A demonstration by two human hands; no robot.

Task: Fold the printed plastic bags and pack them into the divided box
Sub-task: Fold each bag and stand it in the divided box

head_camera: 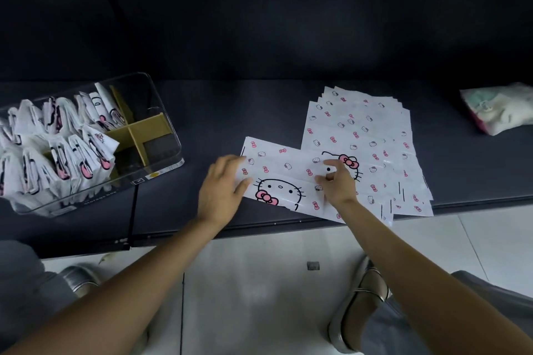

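Head view, seated person, both hands working at the near edge of a dark counter (pixel 288 101).

One printed plastic bag (pixel 285 179) lies flat across the counter, long side running left to right, partly overlapping the near-left corner of the stack of unfolded bags (pixel 360 130). It already looks narrowed into a strip; judged from the crease lines, a lengthwise fold is done or in progress.

Left hand (pixel 220 190): fingers straight and spread, resting flat on the strip's left end. Probable purpose: pin the slippery film so it does not slide while the other end is worked.

Right hand (pixel 337 181): fingers bent down onto the strip near its right part, thumb and forefinger close together at the film. Whether it actually pinches a layer or only presses, I cannot tell.

The stack sits just right of the working spot, fanned slightly, so the next sheet is within reach of the right hand.

Divided box (pixel 161 95): clear, with tan card dividers, on the counter well to the left. Folded bags (pixel 57 153) stand upright and tightly packed in its left compartments; the right-hand compartments show none. Packing looks well under way.

A soft pale packet (pixel 499 109) lies at the far right, untouched.

Next, by judgement: fold the strip across its length, then carry it left to the box.
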